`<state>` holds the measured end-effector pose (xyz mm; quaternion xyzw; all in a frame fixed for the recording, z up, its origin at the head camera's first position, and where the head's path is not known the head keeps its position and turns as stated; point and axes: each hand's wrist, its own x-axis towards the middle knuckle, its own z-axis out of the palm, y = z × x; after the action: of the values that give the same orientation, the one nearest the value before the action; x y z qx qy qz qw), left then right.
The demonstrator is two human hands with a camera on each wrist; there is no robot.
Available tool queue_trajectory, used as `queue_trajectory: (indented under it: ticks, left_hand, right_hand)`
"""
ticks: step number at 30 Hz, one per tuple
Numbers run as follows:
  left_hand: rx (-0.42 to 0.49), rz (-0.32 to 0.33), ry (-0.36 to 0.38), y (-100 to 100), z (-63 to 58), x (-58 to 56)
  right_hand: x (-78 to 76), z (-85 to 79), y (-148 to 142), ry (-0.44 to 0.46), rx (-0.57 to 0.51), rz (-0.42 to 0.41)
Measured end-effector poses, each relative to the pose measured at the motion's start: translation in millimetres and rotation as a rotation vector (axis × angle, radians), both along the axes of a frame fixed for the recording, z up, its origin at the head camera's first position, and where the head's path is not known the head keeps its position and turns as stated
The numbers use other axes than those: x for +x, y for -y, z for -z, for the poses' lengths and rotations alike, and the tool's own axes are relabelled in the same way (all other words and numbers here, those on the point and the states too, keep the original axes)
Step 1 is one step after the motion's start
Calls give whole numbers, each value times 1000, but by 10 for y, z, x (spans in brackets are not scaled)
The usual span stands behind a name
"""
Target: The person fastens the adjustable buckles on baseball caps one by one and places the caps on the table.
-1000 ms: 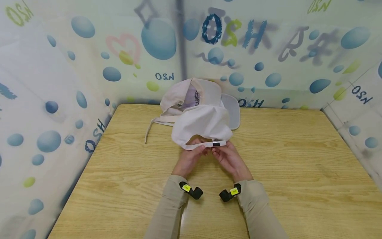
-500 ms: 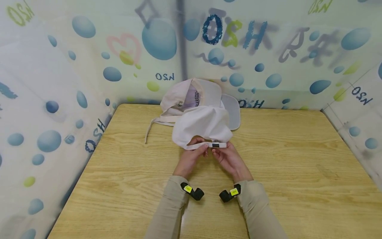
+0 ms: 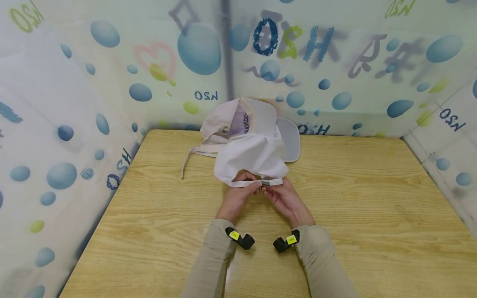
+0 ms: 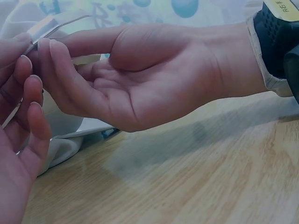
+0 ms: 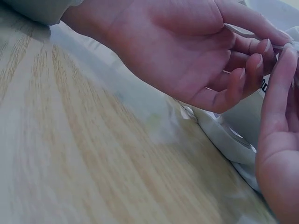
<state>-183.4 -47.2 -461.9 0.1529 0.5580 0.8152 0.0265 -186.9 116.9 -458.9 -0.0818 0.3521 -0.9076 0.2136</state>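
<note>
A white baseball cap (image 3: pixel 249 155) lies with its back toward me, and its adjustable strap with a metal buckle (image 3: pixel 265 183) crosses the rear opening. My left hand (image 3: pixel 237 200) pinches the strap just left of the buckle, thumb on top. On the other side my right hand (image 3: pixel 288 200) pinches the strap at the buckle's right, its palm turned inward. Fingertips of both hands nearly meet in the left wrist view, where the right hand (image 4: pixel 154 77) shows from the side. From the right wrist view, the fingers hide most of the buckle.
Behind the white cap lies a pale pinkish cap (image 3: pixel 218 120) with its inside showing; a loose strap (image 3: pixel 185 161) trails from it to the left. A grey brim (image 3: pixel 292 140) sticks out on the right. The wooden table (image 3: pixel 354 207) ends at a printed wall sheet (image 3: pixel 335 74).
The buckle has tipped, so its dark face now shows as a thin light edge, and it sits slightly further left. The right fingertips have shifted slightly left toward the left hand.
</note>
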Motion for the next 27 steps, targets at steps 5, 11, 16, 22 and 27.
queue_trajectory:
  ticks: [5, 11, 16, 22, 27]
  left_hand:
    - [-18, 3, 10, 0, 0, 2]
    - [-39, 29, 42, -2, 3, 7]
    - [-56, 48, 45, -3, 29, 6]
    - [-48, 19, 17, -11, 83, -10]
    - [-45, 10, -15, -12, 101, -24]
  right_hand:
    - [6, 0, -2, -4, 25, -3]
    - [7, 6, -1, -26, -5, -13]
    - [14, 26, -16, -55, -108, -29]
    - [10, 39, -47, -85, -212, -32]
    - [11, 18, -56, -70, -202, -9]
